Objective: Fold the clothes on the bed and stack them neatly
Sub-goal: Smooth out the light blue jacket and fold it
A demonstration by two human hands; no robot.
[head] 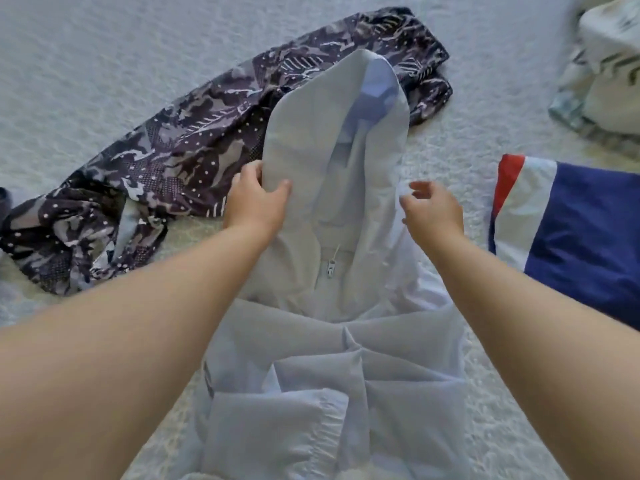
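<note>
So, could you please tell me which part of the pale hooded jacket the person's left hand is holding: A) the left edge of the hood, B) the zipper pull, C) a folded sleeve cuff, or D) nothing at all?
A: the left hand grips the left edge of the hood of the pale hooded jacket, thumb on top, well above the zipper pull.

A home bedroom: a pale textured bedspread fills the view, strewn with laundry, including a dark patterned garment at ten o'clock, a red, white and navy folded piece at three o'clock.
</note>
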